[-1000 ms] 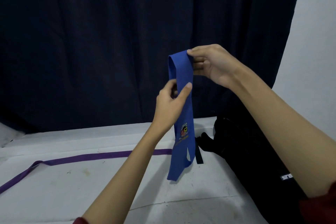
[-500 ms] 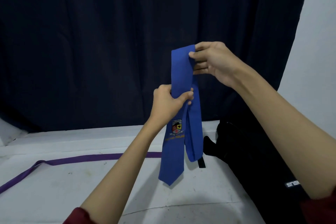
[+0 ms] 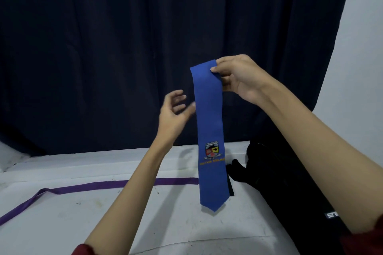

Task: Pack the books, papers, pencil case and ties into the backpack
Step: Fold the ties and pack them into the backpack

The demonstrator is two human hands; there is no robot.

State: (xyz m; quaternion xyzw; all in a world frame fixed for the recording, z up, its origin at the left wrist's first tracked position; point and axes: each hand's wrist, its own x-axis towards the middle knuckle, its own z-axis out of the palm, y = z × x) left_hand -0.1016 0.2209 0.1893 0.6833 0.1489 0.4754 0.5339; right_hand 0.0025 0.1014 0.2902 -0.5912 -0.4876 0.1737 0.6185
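Folding the blue tie [image 3: 210,130] looks like the step in hand: the right hand [image 3: 238,80] is pinching its doubled-over top edge between thumb and fingers, holding it up in front of the dark curtain [image 3: 124,47] so that the wide end with the embroidered crest [image 3: 211,149] is hanging straight down, its point dangling just above the white counter [image 3: 103,223]. The left hand [image 3: 173,113] is hovering just beside the tie's left edge, fingers spread and relaxed, gripping nothing; whether the thumb is brushing the cloth I cannot tell. Judging from this, the next move is calling for the left hand to catch the hanging length lower down and bring it up to the fold, making a bundle short enough to slip into the black backpack [image 3: 290,182], which is lying on the counter to the right, near the tie's tip; whether its mouth is open is not showing. Counting what is in view: two ties, the blue one in the air and a purple tie [image 3: 103,185] stretching flat across the counter behind the left forearm, plus one backpack. Books, papers and a pencil case are not showing anywhere, so they are either packed already or lying out of view.
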